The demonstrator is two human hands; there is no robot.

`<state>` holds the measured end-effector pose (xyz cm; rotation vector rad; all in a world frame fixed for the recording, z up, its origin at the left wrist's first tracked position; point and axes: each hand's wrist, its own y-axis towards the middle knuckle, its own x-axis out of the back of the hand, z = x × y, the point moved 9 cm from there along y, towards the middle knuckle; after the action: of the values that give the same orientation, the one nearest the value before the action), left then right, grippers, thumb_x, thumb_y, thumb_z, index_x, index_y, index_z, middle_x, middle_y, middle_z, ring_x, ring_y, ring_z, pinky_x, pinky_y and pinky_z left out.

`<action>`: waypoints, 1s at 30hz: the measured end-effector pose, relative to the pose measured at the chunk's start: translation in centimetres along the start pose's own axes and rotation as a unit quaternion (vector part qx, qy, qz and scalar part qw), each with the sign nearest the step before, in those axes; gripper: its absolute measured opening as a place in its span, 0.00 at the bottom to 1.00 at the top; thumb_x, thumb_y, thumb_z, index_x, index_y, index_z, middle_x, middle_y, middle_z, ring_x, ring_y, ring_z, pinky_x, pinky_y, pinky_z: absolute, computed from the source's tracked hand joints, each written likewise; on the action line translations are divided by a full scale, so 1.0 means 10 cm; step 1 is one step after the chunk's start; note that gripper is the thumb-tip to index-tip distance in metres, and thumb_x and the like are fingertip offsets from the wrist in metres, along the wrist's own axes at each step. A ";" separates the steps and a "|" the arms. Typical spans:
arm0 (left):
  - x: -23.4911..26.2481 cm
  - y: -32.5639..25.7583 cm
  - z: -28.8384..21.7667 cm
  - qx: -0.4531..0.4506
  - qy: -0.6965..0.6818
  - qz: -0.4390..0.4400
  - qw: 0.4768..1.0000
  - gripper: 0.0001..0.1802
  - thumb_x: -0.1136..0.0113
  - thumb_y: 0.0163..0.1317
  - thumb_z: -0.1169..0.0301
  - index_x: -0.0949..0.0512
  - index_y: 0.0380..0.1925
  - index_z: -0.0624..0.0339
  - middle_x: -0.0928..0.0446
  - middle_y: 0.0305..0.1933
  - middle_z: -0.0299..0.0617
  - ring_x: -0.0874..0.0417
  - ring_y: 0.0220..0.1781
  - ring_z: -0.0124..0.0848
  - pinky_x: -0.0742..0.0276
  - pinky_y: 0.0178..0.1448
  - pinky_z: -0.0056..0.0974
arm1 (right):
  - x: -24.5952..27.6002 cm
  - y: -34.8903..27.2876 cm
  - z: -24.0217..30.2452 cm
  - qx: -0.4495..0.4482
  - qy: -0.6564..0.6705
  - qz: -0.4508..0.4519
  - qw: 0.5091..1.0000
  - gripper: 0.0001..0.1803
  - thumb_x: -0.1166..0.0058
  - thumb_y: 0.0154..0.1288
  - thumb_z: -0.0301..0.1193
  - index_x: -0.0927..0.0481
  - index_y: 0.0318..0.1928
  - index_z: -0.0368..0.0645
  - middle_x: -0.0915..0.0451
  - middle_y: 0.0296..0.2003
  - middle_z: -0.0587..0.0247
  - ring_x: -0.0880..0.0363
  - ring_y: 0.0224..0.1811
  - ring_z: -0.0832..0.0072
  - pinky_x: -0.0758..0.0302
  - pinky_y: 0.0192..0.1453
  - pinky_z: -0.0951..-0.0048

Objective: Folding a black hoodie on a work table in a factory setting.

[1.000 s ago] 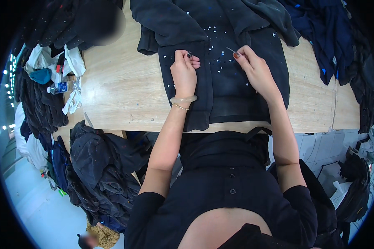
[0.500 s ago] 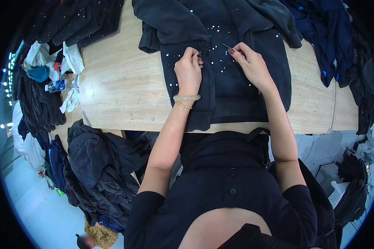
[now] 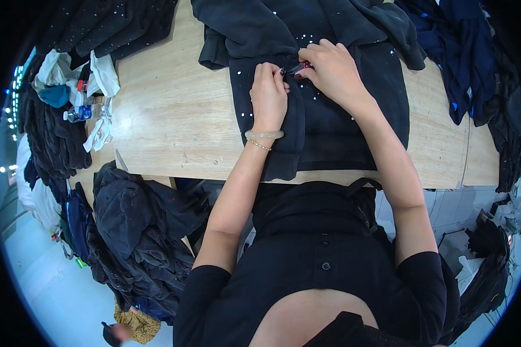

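Observation:
A black garment (image 3: 336,127) dotted with small white studs lies spread on the wooden table (image 3: 173,127). My left hand (image 3: 269,95), with a pale bangle on the wrist, pinches a fold of the fabric near the garment's upper middle. My right hand (image 3: 330,72) grips a small dark tool (image 3: 298,68) with a touch of red, its tip meeting the fabric right by my left fingers. Both hands sit close together over the studded area.
More dark garments are heaped at the table's far left (image 3: 110,23) and far right (image 3: 463,58). White cloths and a small bottle (image 3: 78,113) lie at the left edge. A pile of dark clothes (image 3: 139,231) hangs below the table's near left side.
Both hands have shifted slightly up the garment and come closer together. The left hand went from lying flat to pinching the fabric.

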<state>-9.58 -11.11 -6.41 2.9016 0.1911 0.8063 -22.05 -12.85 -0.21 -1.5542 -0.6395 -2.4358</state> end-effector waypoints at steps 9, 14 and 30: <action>-0.02 0.00 -0.03 -0.041 0.069 0.002 0.997 0.06 0.54 0.68 0.76 0.30 0.32 0.67 0.29 0.34 0.43 0.19 0.25 0.29 0.23 0.30 0.33 | -0.12 0.11 0.15 0.054 -0.070 0.048 0.995 0.10 0.36 0.47 0.32 0.17 0.31 0.42 0.18 0.31 0.64 0.23 0.41 0.69 0.33 0.43 0.67; -0.09 0.01 -0.07 -0.036 0.074 0.019 0.996 0.05 0.51 0.67 0.75 0.32 0.32 0.64 0.31 0.35 0.46 0.21 0.26 0.40 0.25 0.31 0.42 | -0.14 0.12 0.19 0.086 -0.114 0.038 0.989 0.11 0.35 0.47 0.31 0.19 0.32 0.42 0.19 0.31 0.65 0.24 0.42 0.70 0.33 0.44 0.68; 1.96 -0.56 0.42 0.021 0.150 -0.340 0.928 0.05 0.48 0.54 0.77 0.27 0.31 0.64 0.29 0.38 0.51 0.28 0.43 0.49 0.31 0.48 0.49 | 0.72 -1.27 -2.28 -0.317 0.220 -0.156 0.909 0.19 0.47 0.67 0.44 0.22 0.44 0.39 0.33 0.27 0.72 0.38 0.30 0.81 0.41 0.34 0.79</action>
<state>8.74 -2.92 -0.97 2.4284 1.1711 1.0800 -48.63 -11.23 -5.20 -1.0232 0.0094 -3.3163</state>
